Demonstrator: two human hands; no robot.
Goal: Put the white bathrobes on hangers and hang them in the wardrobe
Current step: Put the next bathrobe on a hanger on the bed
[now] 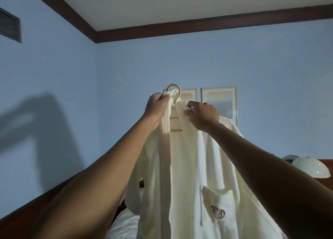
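Observation:
A white bathrobe (194, 166) hangs in front of me, held up high, with a pocket bearing a red emblem at the lower right. It sits on a hanger (173, 90) whose gold ring hook pokes out above the collar; wooden bars show between the lapels. My left hand (155, 104) grips the left collar fabric just under the ring. My right hand (202, 114) pinches the right lapel near the neck. The wardrobe is out of view.
Blue walls meet a dark wood ceiling trim. Two framed pictures (219, 101) hang behind the robe. A white lamp shade (311, 168) stands at the right on dark wood furniture. White bedding (124, 224) lies below, and a vent (10, 27) is at upper left.

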